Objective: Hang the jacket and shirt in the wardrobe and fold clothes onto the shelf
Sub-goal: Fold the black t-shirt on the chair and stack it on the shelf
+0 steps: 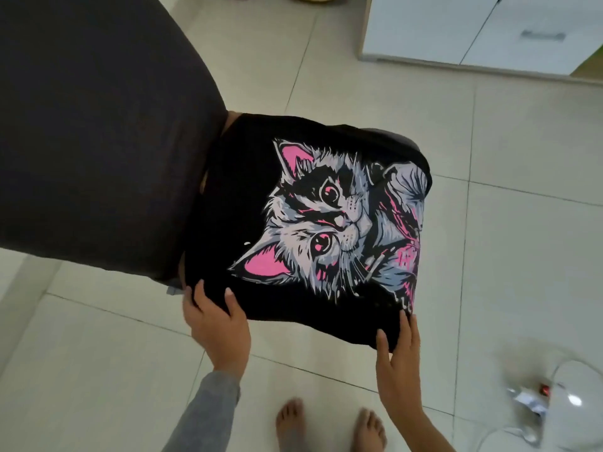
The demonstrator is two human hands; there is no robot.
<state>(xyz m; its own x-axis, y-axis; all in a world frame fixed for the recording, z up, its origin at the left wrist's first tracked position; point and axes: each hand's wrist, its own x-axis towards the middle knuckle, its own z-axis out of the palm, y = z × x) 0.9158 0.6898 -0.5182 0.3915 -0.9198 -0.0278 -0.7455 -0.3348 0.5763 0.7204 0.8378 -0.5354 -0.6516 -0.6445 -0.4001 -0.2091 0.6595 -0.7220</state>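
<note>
A folded black T-shirt (pixel 248 223) with a grey and pink cat print lies flat at the middle of the view, on a grey seat whose rim (pixel 388 135) shows at the far side. My left hand (pixel 217 321) grips the shirt's near left edge, fingertips curled over the top. My right hand (pixel 399 350) touches the near right corner with straight fingers and the thumb on the fabric. A large dark grey cloth (pixel 91 132) fills the upper left and overlaps the shirt's left side.
A pale tiled floor (pixel 509 256) surrounds the seat. A white cabinet with a metal handle (pixel 541 35) stands at the top right. A white appliance base with a cable (pixel 554 399) sits on the floor at the bottom right. My bare feet (pixel 329 425) are below.
</note>
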